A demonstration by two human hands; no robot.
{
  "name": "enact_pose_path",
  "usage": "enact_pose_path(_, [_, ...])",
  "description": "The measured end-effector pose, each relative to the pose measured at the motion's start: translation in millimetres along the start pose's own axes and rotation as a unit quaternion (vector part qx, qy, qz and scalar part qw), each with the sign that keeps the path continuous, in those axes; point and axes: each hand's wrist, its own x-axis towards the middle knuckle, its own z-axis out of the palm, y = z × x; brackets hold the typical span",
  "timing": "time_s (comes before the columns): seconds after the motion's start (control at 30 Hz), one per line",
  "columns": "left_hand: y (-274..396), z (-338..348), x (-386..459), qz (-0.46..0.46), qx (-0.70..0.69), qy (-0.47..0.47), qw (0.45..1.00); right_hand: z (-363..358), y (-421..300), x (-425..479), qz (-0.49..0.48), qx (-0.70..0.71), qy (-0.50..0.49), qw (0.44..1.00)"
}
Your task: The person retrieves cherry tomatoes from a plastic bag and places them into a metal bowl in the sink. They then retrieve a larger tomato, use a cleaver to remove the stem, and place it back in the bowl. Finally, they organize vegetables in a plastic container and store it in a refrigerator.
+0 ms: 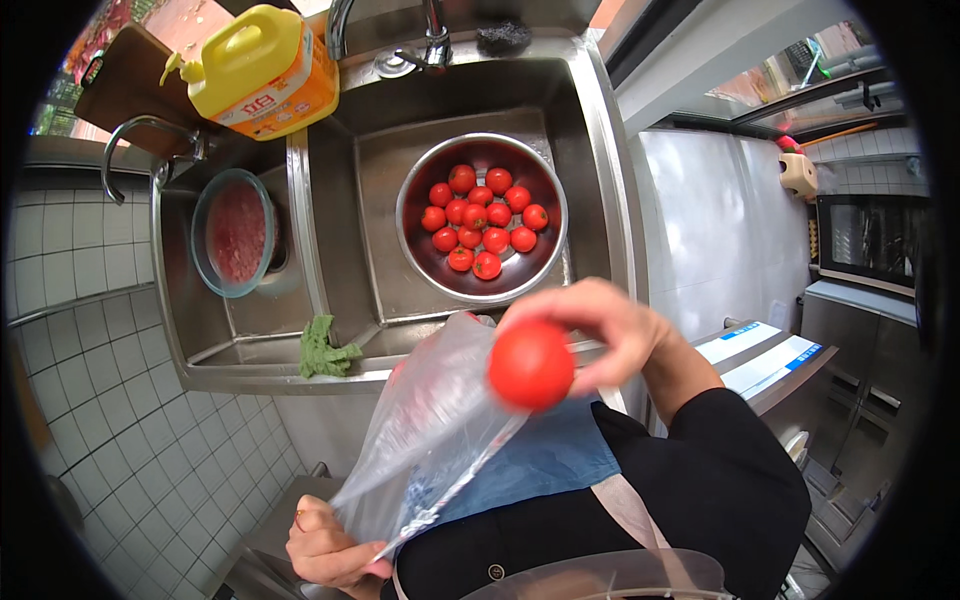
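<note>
My right hand [600, 330] holds a red tomato [531, 366] above the sink's front edge, both a little blurred. With its fingers closed on one edge, my left hand [330, 544] grips a clear plastic bag [427, 420] at lower left. The bag stretches up to the sink rim, and red shapes show through its film. Beyond the bag, a steel bowl [405, 225] stands in the larger sink basin [382, 255]. Several tomatoes [475, 217] lie inside the bowl, some with green stem ends.
The smaller left basin [247, 322] holds a glass bowl [201, 240] of reddish contents. A green cloth [324, 349] hangs over the front rim. Behind stand a yellow detergent jug [262, 75], a faucet [436, 45] and a dark scouring pad [504, 36]. At right is a metal counter [697, 217].
</note>
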Motion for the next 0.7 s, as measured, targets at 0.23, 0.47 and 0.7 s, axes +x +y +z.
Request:
enact_pose_path(0.23, [-3,25,29,-0.035,-0.056,0.024,0.998,-22,19,-34,0.015,0.301,0.173,0.938])
enact_pose_path(0.47, [1,26,33,-0.004,0.02,-0.008,1.0,43,9,-6,-0.014,0.102,0.03,0.994])
enact_pose_path(0.7, [-22,2,-3,0.063,-0.069,-0.038,0.995,141,11,43,-0.106,-0.236,-0.024,0.966])
